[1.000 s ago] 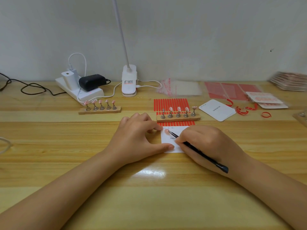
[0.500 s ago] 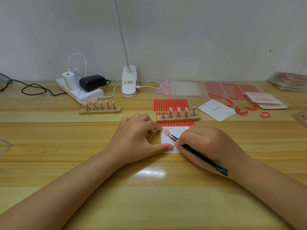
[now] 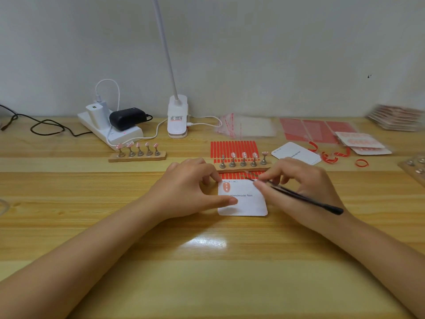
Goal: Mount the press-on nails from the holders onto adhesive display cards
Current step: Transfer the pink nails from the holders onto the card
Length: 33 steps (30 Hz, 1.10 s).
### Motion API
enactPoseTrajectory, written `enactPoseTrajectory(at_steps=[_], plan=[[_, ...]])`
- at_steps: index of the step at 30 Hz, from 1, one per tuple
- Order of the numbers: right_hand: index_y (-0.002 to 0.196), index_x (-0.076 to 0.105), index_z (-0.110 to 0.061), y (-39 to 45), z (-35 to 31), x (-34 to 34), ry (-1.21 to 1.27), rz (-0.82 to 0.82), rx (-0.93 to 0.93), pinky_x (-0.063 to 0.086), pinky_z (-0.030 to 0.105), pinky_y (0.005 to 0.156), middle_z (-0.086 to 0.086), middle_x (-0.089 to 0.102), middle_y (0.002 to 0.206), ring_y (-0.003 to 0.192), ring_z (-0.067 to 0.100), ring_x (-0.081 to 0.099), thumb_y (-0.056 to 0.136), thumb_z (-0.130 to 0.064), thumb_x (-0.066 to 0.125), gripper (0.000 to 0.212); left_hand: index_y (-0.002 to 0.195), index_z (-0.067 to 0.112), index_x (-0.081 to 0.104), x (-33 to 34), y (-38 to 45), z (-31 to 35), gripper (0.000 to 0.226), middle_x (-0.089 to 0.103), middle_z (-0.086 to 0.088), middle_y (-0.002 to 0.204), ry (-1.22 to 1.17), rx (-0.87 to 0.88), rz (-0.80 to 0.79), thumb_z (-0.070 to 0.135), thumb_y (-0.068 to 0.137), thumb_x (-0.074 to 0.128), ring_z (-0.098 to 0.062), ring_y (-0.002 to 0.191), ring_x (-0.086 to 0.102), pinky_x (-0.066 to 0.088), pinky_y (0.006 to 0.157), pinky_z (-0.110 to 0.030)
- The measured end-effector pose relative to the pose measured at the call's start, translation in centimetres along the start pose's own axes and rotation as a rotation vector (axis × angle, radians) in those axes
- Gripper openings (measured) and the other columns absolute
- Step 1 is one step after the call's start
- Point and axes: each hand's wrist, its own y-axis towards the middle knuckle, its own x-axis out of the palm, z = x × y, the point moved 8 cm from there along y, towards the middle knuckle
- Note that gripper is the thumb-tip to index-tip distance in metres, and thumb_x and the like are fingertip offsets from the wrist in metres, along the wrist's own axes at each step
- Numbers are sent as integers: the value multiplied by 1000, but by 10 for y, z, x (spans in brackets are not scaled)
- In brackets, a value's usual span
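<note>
A white display card (image 3: pixel 247 203) lies flat on the wooden table, with one pink nail (image 3: pixel 226 187) stuck at its top left corner. My left hand (image 3: pixel 188 187) pins the card's left edge with thumb and forefinger. My right hand (image 3: pixel 301 183) holds black tweezers (image 3: pixel 299 196), their tip just above the card's top right edge, near the red adhesive strips (image 3: pixel 232 149). Behind the card stands a wooden holder (image 3: pixel 243 166) with several pink nails and one bare post at its left. A second holder (image 3: pixel 137 156), full of nails, stands to the left.
A power strip (image 3: pixel 110 130) with chargers and a clip lamp (image 3: pixel 177 118) sit at the back. A spare white card (image 3: pixel 295 154), red backing scraps (image 3: pixel 328 157), plastic bags (image 3: pixel 248 126) and packed cards (image 3: pixel 363 143) lie to the right. A clear tray (image 3: pixel 414 166) is at the right edge.
My right hand has lifted the tweezers off the nail and moved up and to the right, uncovering the card. The nail stays stuck on the card. My left hand has not moved.
</note>
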Motion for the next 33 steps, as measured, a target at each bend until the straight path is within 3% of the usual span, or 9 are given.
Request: enactPoseTrajectory(at_steps=[5, 7, 10, 12, 16, 18, 28, 33], plan=[[75, 66, -26, 8, 16, -8, 74, 100, 140, 40, 8, 67, -15, 62, 70, 73, 2, 56, 74, -12, 74, 16, 76, 33, 55, -16, 7, -9, 47, 52, 15, 77, -223, -51, 154, 72, 50, 58, 2, 68, 46, 34, 58, -13], [77, 64, -30, 13, 17, -9, 79, 112, 134, 42, 8, 67, -18, 64, 73, 74, -1, 60, 74, -13, 74, 20, 80, 29, 55, -19, 18, -17, 38, 51, 14, 77, -357, -113, 225, 55, 58, 73, -1, 66, 44, 35, 55, -8], [84, 66, -28, 19, 16, -7, 87, 102, 102, 41, 2, 68, -20, 66, 79, 78, -7, 63, 76, -13, 75, 19, 92, 25, 56, -11, 34, -17, 36, 50, 15, 84, -414, -159, 224, 37, 68, 78, -3, 74, 46, 36, 57, -4], [85, 69, -24, 22, 16, -5, 73, 62, 51, 42, 3, 69, -19, 66, 80, 78, -6, 63, 76, -12, 75, 16, 94, 27, 58, -1, 43, -12, 31, 52, 17, 86, -412, -160, 181, 36, 71, 77, -4, 79, 47, 39, 65, -8], [85, 73, -18, 25, 22, 1, 41, 1, -10, 41, 3, 64, -22, 64, 75, 73, -10, 60, 75, -12, 76, 12, 70, 28, 62, 11, 50, -9, 15, 56, 16, 70, -446, -199, 159, 33, 73, 76, -9, 75, 51, 44, 93, -43], [85, 73, -17, 25, 24, 4, 2, -15, -42, 40, 3, 66, -22, 64, 76, 75, -10, 59, 76, -13, 75, 11, 63, 29, 61, 12, 49, -9, 19, 55, 15, 63, -460, -209, 176, 30, 74, 76, -11, 71, 51, 42, 95, -51], [89, 73, -13, 26, 17, 8, -79, -16, -153, 44, 12, 67, -5, 66, 76, 79, 3, 58, 79, -12, 72, 10, 63, 30, 63, 10, 48, -9, 17, 62, 10, 68, -491, -228, 198, 31, 74, 75, -17, 81, 61, 47, 90, -47], [90, 73, -13, 25, 16, 10, -82, -33, -173, 45, 13, 65, 0, 67, 76, 77, 6, 58, 80, -17, 68, 12, 60, 31, 62, 10, 49, -10, 20, 58, 11, 62, -500, -227, 207, 28, 74, 76, -14, 73, 54, 47, 88, -45]])
